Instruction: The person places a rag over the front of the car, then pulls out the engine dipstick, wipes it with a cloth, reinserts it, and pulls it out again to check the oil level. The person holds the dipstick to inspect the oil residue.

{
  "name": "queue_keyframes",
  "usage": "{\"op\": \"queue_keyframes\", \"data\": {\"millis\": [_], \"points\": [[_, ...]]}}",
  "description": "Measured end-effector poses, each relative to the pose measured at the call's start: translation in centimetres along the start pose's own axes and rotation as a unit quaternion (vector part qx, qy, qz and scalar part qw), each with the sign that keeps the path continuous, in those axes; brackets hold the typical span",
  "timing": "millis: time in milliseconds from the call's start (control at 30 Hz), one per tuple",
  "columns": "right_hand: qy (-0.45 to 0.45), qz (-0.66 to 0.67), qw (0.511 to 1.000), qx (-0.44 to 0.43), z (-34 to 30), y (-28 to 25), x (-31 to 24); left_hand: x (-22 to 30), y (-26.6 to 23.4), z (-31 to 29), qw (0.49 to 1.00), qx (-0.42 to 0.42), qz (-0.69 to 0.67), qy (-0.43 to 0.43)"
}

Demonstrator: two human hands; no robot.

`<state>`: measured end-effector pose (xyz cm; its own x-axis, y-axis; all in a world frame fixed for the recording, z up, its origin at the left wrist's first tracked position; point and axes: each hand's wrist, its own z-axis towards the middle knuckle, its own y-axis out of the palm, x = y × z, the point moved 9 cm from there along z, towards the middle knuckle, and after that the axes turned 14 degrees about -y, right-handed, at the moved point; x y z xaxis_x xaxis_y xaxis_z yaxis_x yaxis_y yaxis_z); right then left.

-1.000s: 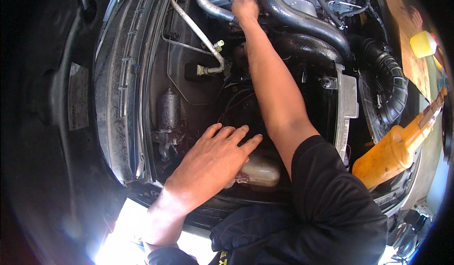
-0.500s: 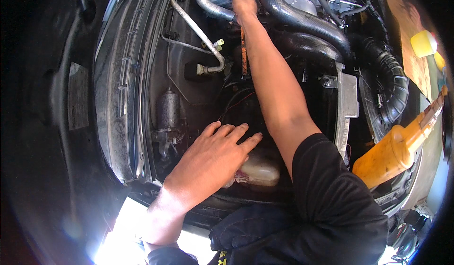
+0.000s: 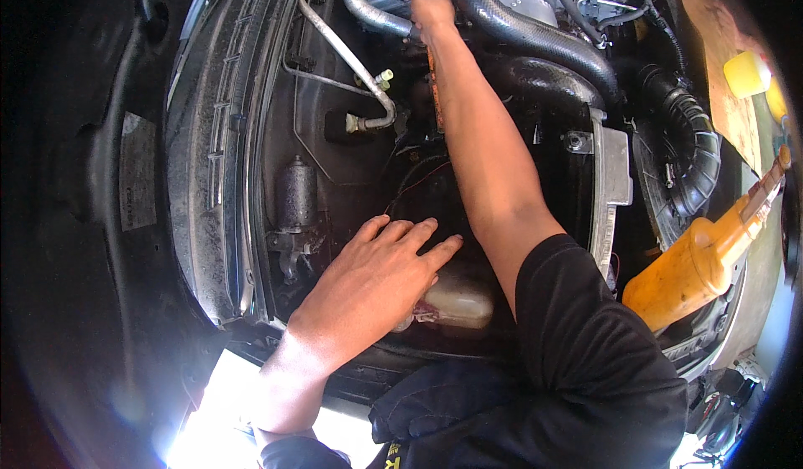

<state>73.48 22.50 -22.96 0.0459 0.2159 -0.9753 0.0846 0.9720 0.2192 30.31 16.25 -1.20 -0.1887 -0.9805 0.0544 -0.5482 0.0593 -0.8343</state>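
Note:
My right hand [image 3: 432,7] reaches far into the engine bay, its fingers closed beside the metal engine. A dark stub pokes out above the fist, but the thing inside the grip is mostly hidden. Below the fist, an orange strip [image 3: 436,88] runs alongside my forearm; whether it is joined to what I grip I cannot tell. Nearer me, my left hand [image 3: 368,285] is palm down with its fingers spread, holding nothing. It partly covers a translucent, yellowed plastic reservoir [image 3: 460,300].
Thick black hoses [image 3: 535,30] arch right of my right hand. A bent metal pipe [image 3: 343,46] and a dark cylinder [image 3: 298,194] lie to the left. A yellow-orange bottle [image 3: 682,276] leans at the right, near a ribbed intake duct [image 3: 698,155]. A yellow-capped container [image 3: 747,76] stands beyond.
The orange strip's near end has swung slightly right, toward my forearm. My right fist has shifted a touch left, while my left hand stays in place.

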Motion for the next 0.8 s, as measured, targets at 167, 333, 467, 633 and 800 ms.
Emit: {"op": "queue_keyframes", "data": {"millis": [167,333,467,633,800], "points": [[0.002,-0.022,0.999,0.048,-6.5,0.7,-2.3,-0.9,0.9,-0.7,1.0,-0.009,-0.002,-0.01],[-0.062,-0.231,0.971,-0.017,-8.4,0.4,-4.3,-1.2,1.1,-0.6,1.0,0.0,-0.01,-0.014],[-0.095,-0.329,0.931,-0.125,-7.4,1.7,-4.0,-1.1,0.7,-0.8,1.0,0.011,-0.01,-0.007],[-0.04,-0.267,0.949,-0.159,-5.8,2.1,-2.2,-0.9,0.7,-0.8,1.0,0.013,-0.018,-0.001],[0.118,0.217,0.964,-0.098,-6.9,3.7,-0.6,-2.0,-0.1,-0.3,0.998,0.046,-0.012,-0.036]]}}
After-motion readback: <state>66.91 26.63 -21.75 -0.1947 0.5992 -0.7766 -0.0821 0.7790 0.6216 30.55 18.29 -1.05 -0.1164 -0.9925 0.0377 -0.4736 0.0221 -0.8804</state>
